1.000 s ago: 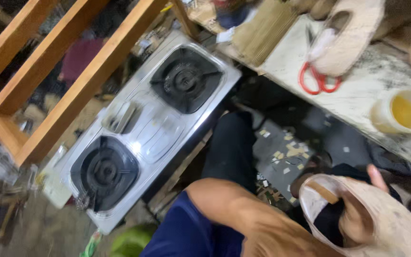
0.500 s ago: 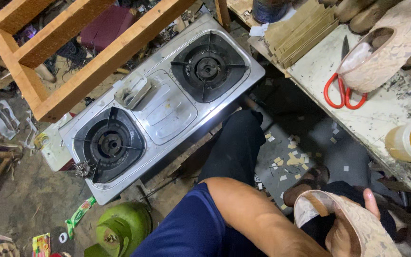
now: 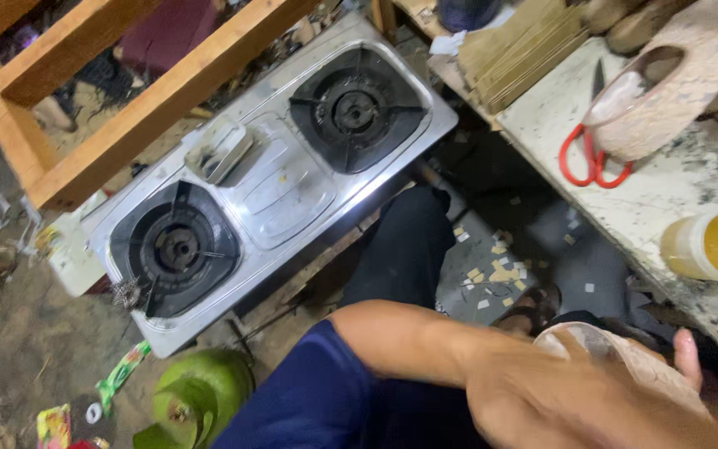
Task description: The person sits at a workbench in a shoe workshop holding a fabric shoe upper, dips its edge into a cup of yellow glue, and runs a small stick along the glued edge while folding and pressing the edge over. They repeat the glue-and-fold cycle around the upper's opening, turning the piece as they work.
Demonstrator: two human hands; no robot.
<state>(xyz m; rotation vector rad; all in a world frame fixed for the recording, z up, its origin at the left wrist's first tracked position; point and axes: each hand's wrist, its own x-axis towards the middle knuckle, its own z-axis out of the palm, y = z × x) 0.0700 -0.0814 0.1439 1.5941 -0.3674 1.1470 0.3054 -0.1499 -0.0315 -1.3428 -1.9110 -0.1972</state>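
My left hand fills the bottom right of the head view, blurred and close, at the end of a bare forearm with a dark blue sleeve. It is closed on a beige, speckled shoe piece held low over my lap. One fingertip pokes up behind the piece; whose hand it belongs to is unclear. My right hand is otherwise out of sight.
A steel two-burner gas stove lies on the ground beside a wooden frame and a green gas cylinder. On the stained bench at right are red scissors, another beige shoe piece, a cup of yellow liquid and stacked tan sheets.
My left hand has risen closer to the camera and now covers most of the beige piece. The view has swung slightly, so the stove sits more to the centre.
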